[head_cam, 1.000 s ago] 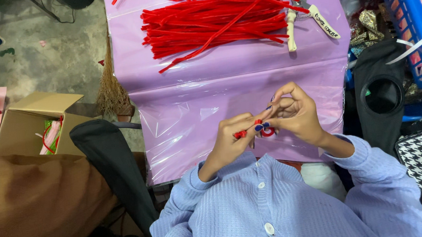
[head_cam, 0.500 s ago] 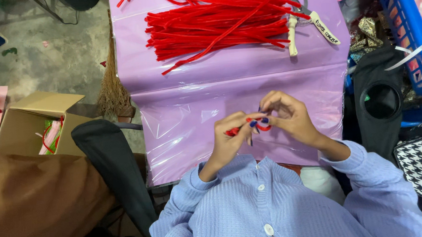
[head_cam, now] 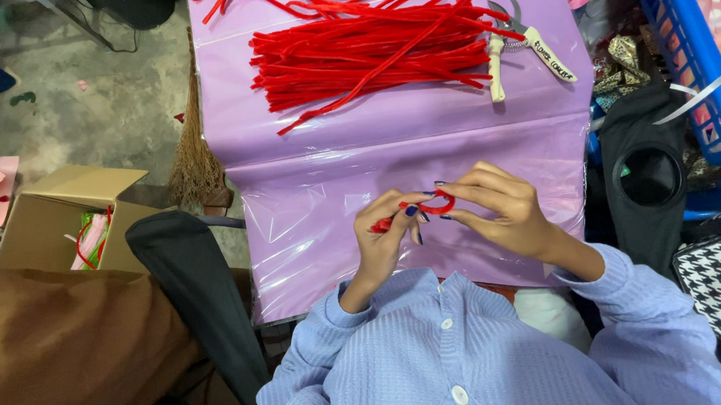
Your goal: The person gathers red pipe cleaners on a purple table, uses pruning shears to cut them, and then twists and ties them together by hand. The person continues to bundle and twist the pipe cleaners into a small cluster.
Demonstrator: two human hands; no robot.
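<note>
Bending one red pipe cleaner (head_cam: pixel 428 209), two hands (head_cam: pixel 453 218).

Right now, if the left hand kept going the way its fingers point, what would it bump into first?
Probably the right hand: the left hand points across at it, both pinching the same red pipe cleaner over the purple sheet. Depth is hard to judge.

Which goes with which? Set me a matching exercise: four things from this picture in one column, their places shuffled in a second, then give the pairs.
Things:
1. bent red fuzzy wire piece
2. heap of long red fuzzy wires
3. cream-handled metal pruning shears
4. open brown cardboard box

Places:
A. on the floor, at the picture's left
B. far end of the purple plastic sheet, spread in a pile
C. pinched between left hand and right hand
D. just beside the pile, towards the blue plastic crate

Pairs: 1-C, 2-B, 3-D, 4-A
</note>
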